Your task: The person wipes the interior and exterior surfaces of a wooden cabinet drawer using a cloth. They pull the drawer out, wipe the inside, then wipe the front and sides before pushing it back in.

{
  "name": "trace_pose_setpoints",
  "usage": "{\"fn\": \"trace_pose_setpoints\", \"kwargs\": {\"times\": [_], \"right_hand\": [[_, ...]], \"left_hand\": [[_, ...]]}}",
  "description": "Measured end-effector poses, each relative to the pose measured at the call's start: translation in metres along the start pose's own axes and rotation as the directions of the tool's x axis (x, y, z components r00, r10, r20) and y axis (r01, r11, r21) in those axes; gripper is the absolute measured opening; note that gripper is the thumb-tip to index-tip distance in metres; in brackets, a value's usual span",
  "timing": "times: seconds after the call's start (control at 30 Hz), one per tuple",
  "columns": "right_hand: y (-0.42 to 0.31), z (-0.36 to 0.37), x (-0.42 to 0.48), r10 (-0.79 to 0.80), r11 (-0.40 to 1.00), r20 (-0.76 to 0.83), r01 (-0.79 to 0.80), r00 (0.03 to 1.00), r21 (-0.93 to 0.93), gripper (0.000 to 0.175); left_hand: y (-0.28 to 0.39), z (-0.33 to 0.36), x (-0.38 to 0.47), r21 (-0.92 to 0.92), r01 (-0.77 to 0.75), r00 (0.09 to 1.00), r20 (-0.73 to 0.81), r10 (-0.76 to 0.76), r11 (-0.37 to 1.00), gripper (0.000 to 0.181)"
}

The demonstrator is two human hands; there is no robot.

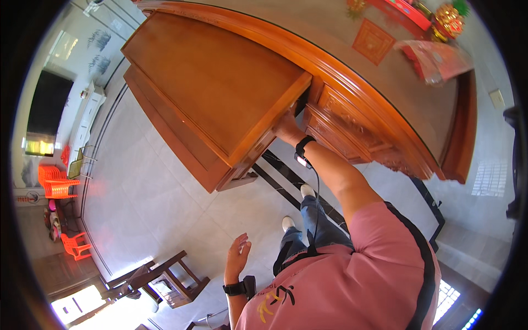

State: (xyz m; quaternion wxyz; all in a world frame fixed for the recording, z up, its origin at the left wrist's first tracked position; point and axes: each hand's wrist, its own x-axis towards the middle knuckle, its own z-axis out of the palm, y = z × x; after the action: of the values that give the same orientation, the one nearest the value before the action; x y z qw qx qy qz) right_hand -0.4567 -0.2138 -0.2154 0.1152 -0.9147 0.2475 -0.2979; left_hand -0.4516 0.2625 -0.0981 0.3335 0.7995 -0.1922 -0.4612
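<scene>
My right hand [288, 128] reaches to the near end of a brown wooden table [222, 78], beside the gap between it and a long carved wooden altar table [350, 109]. Its fingers are partly hidden by the table end, so its hold cannot be made out. Lower in the head view, my left hand [238, 255] is raised over the tiled floor, empty, with its thumb apart from the fingers. Both wrists wear black straps, and a cable runs from the right one.
On the altar table lie a red patterned square [373, 41] and a plastic-wrapped red packet [433, 62], near a gold ornament [449, 20]. Dark wooden furniture [177, 284] stands at lower left. Stacked orange plastic chairs [55, 181] stand by the far-left wall.
</scene>
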Motion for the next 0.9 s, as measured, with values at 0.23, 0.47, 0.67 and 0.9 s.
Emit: {"fn": "trace_pose_setpoints", "kwargs": {"times": [0.23, 0.47, 0.67, 0.9], "right_hand": [[0.094, 0.028, 0.039, 0.164, 0.985, 0.103, -0.169, 0.981, 0.046, 0.043], [0.073, 0.024, 0.032, 0.139, 0.945, 0.128, -0.17, 0.982, 0.279, 0.042], [-0.036, 0.016, -0.003, 0.165, 0.768, 0.2, -0.253, 0.966, 0.588, 0.039], [-0.084, -0.018, -0.046, -0.09, 0.966, 0.089, 0.065, 0.992, 0.25, 0.045]], "left_hand": [[0.025, 0.026, 0.028, 0.026, -0.026, 0.998, -0.049, 0.027, 0.999, 0.042], [0.013, 0.042, 0.017, 0.002, 0.021, 1.0, -0.004, -0.021, 1.0, 0.042], [0.009, 0.034, 0.026, 0.06, -0.094, 0.995, -0.021, 0.096, 0.994, 0.041], [0.01, 0.015, 0.01, 0.099, -0.153, 0.988, 0.002, 0.154, 0.983, 0.04]]}}
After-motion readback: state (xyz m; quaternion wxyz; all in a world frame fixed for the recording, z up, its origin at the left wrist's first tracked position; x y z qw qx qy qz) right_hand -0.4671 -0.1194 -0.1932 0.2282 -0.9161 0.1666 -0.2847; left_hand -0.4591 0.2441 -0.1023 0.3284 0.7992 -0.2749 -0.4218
